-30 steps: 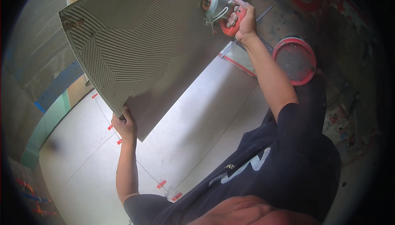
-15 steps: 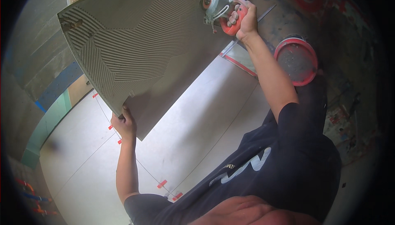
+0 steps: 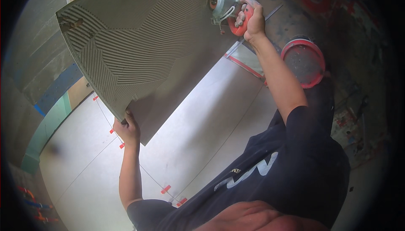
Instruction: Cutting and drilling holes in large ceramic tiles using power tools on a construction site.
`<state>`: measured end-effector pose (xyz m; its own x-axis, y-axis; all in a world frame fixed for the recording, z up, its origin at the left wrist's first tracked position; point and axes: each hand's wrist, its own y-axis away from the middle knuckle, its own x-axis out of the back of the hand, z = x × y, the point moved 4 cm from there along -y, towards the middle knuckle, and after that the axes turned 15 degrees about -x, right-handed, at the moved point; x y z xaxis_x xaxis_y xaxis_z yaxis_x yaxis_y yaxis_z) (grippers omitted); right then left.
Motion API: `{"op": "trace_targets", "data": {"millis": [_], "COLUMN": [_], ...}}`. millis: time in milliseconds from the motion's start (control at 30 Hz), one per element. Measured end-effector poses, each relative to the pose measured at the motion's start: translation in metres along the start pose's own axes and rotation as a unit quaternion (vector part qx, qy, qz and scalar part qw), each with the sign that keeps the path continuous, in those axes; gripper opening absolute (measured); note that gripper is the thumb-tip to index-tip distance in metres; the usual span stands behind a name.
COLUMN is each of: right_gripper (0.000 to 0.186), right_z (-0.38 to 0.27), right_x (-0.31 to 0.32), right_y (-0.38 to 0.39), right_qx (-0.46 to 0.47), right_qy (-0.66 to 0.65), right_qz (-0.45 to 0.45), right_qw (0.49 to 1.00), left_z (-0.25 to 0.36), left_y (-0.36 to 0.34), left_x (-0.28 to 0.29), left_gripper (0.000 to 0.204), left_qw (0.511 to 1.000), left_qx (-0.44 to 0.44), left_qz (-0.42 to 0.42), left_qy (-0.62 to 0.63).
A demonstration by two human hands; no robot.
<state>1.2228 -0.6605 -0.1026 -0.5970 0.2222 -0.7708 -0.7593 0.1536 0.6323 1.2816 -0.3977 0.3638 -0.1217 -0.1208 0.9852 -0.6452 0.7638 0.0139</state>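
Note:
A large grey tile (image 3: 160, 100) is tilted in front of me, its visible side coated with combed ridges of grey mortar (image 3: 141, 55). My left hand (image 3: 128, 129) grips its lower corner, thumb on the mortar side and fingers hidden behind. At the far end, my right hand (image 3: 255, 23) is wrapped round the red handle of a grey-bodied hand tool (image 3: 222, 4) with a round orange-rimmed part. That tool sits against or over the tile's far part; its exact kind and contact are unclear. The ridges near it look hazy.
Pale floor tiles (image 3: 202, 146) lie below, with red spacer clips (image 3: 166, 189) along their joints. A red-rimmed bucket (image 3: 303, 63) of grey material stands right of my forearm. Green board (image 3: 48, 125) runs along the left, and orange and blue pipes (image 3: 38, 205) show lower left.
The tile's upper left corner has shifted slightly left, and the hand tool sits a touch further right. Both hands keep their grips.

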Motion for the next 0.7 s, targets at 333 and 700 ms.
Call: {"op": "trace_targets", "data": {"millis": [333, 700], "right_gripper": [0.037, 0.041], "right_z": [-0.009, 0.0], "right_x": [0.0, -0.001], "right_y": [0.006, 0.0], "right_qx": [0.057, -0.032], "right_qy": [0.04, 0.016], "right_qz": [0.006, -0.027], "right_qw": [0.998, 0.999], "left_z": [-0.012, -0.002], "left_y": [-0.001, -0.001], "left_x": [-0.001, -0.002], "left_gripper": [0.051, 0.05], "left_qw": [1.0, 1.0], "left_qx": [0.011, 0.009], "left_qz": [-0.008, -0.004], "left_qy": [-0.011, -0.003]}}
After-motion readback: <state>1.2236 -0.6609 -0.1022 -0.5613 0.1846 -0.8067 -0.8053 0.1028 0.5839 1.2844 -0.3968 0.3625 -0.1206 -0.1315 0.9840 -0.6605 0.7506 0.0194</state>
